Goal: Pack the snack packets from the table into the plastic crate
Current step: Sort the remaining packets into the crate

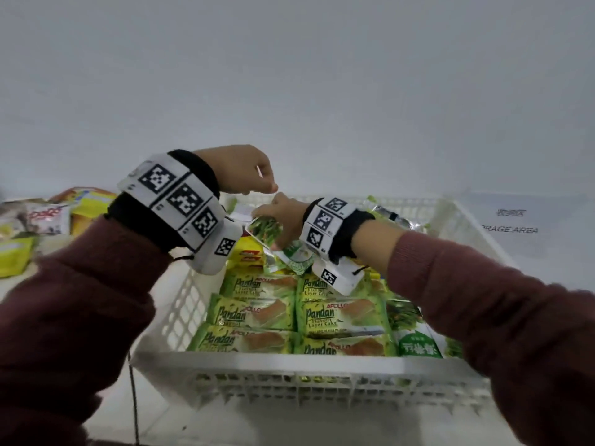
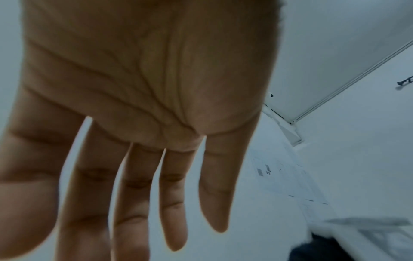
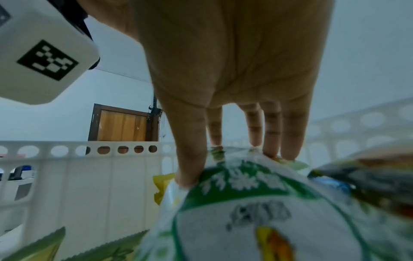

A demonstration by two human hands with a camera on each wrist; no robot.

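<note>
The white plastic crate (image 1: 306,360) stands in front of me, holding rows of green Pandan cake packets (image 1: 257,313) and other green and yellow packets. My right hand (image 1: 283,215) hovers over the crate's far half and grips a green-and-white snack packet (image 1: 269,228). In the right wrist view its thumb (image 3: 190,159) presses the packet's (image 3: 245,220) left edge while the fingers hold its far edge. My left hand (image 1: 244,175) is raised above the crate's far left corner, just left of the right hand. Its fingers (image 2: 143,176) are straight and hold nothing.
More snack packets lie on the table at the left: a white-and-red one (image 1: 48,217), yellow ones (image 1: 93,204) and a lime green one (image 1: 16,259). A paper sign (image 1: 512,228) lies right of the crate. A plain wall rises behind. The crate wall (image 3: 89,185) stands close by on the left.
</note>
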